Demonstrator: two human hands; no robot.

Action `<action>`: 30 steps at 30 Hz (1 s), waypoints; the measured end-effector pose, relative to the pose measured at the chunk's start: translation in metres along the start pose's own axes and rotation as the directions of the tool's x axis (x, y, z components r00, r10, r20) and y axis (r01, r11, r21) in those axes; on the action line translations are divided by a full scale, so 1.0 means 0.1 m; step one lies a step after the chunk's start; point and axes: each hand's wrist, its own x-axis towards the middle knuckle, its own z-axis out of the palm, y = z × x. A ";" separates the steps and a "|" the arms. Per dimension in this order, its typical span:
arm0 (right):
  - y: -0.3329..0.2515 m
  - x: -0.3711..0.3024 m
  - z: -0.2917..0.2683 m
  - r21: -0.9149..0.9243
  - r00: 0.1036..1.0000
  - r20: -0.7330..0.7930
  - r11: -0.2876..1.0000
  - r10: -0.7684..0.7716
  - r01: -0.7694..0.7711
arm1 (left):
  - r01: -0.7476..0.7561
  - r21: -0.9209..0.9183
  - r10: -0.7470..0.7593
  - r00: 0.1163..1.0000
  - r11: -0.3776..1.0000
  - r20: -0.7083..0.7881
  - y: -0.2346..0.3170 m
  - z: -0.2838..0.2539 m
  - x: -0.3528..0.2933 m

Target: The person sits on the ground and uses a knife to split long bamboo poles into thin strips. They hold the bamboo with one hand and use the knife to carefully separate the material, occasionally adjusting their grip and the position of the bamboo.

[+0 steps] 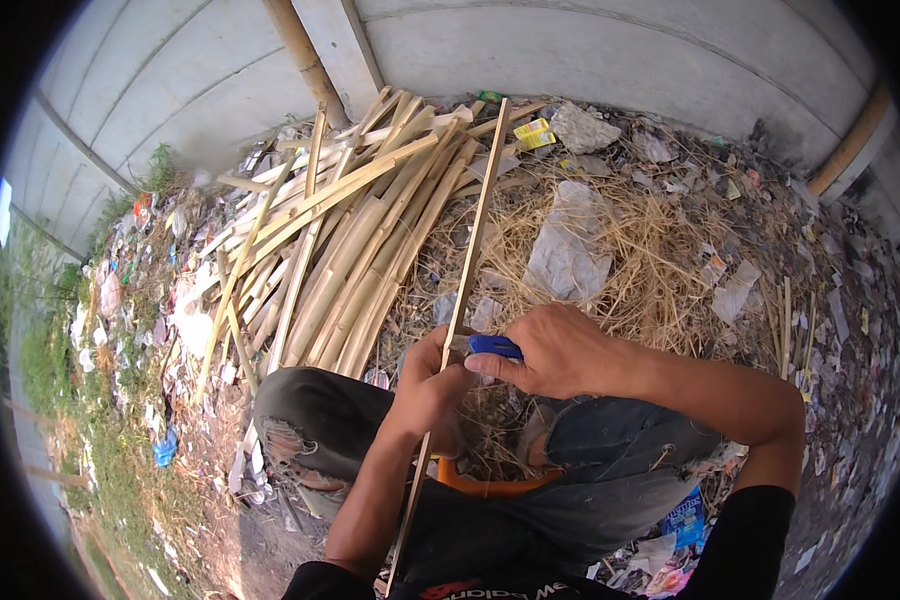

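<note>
A long, thin bamboo strip (478, 225) runs from far ahead of me, through my grip, down past my lap. My left hand (430, 385) is closed around it near the middle, between my knees. In my right hand (570, 350) is a blue-handled cutter knife (496, 346), its front end right beside the strip at my left fingers. Its blade is hidden or too small to make out. Both hands are close together, fingers wrapped round what they hold.
A large pile of split bamboo (345, 270) lies ahead to the left. Straw (650, 265) and a flat grey slab (570, 240) lie ahead to the right. Litter covers the ground up to the concrete wall (610, 60). An orange thing (495, 487) shows beneath me.
</note>
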 end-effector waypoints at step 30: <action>-0.03 0.07 0.01 -0.022 0.999 0.000 0.999 -0.040 0.040 | 0.065 0.012 -0.064 0.997 0.998 -0.032 -0.04 0.13 -0.08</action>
